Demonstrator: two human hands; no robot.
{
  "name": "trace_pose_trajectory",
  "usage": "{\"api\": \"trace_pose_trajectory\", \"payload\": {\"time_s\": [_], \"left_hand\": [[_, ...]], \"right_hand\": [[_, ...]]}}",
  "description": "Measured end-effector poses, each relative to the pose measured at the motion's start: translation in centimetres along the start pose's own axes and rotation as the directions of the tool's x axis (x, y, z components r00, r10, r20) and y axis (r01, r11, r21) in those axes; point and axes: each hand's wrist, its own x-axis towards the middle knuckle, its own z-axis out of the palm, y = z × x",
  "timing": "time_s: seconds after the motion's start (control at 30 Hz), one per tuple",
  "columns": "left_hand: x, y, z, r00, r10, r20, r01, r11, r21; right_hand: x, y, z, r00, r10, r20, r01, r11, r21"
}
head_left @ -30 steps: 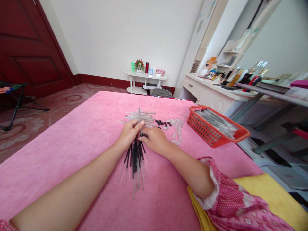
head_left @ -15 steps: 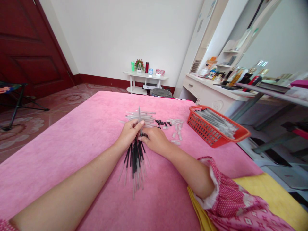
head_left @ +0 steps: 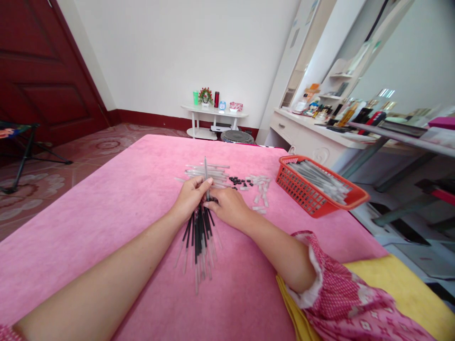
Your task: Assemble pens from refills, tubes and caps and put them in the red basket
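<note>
My left hand (head_left: pixel 191 194) is closed round a slim clear pen (head_left: pixel 205 166) that points away from me, tip end up. My right hand (head_left: pixel 229 204) is closed at the pen's lower end, thumb and fingers pinched together; whatever small part lies between them is hidden. Under and in front of both hands, a fan of black-and-clear pen refills (head_left: pixel 199 239) spreads over the pink cloth (head_left: pixel 142 274). Just beyond my hands lies a pile of clear pens or barrels (head_left: pixel 222 176). To its right are several small black plugs (head_left: pixel 235 181) and scattered clear caps (head_left: pixel 263 188).
An orange basket (head_left: pixel 296 196) holding many pen-like sticks stands at the table's right edge. A folded yellow cloth (head_left: pixel 401 289) lies under my right sleeve. Farther off are a dressing table (head_left: pixel 313 128) with bottles, a small white shelf (head_left: pixel 213 111) and a red door (head_left: pixel 39 71).
</note>
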Motion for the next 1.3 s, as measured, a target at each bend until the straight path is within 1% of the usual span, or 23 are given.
{"api": "trace_pose_trajectory", "payload": {"time_s": [0.47, 0.63, 0.83, 1.1, 1.3], "left_hand": [[0.04, 0.04, 0.01, 1.0, 0.011, 0.005, -0.011, 1.0, 0.014], [0.03, 0.01, 0.02, 1.0, 0.014, 0.006, -0.014, 0.999, 0.034], [0.02, 0.17, 0.05, 1.0, 0.009, -0.007, -0.009, 1.0, 0.021], [-0.04, 0.25, 0.11, 1.0, 0.009, -0.003, -0.009, 1.0, 0.02], [0.0, 0.09, 0.0, 1.0, 0.019, 0.003, -0.019, 0.999, 0.036]], "right_hand": [[0.02, -0.02, 0.07, 1.0, 0.006, 0.014, -0.006, 1.0, 0.015], [0.03, 0.01, 0.12, 1.0, 0.012, 0.011, -0.012, 1.0, 0.015], [-0.03, 0.03, 0.14, 1.0, -0.006, -0.011, 0.006, 1.0, 0.007], [0.03, -0.04, 0.13, 1.0, 0.02, 0.018, -0.02, 1.0, 0.024], [0.03, 0.06, 0.22, 1.0, -0.003, -0.007, 0.003, 1.0, 0.014]]}}
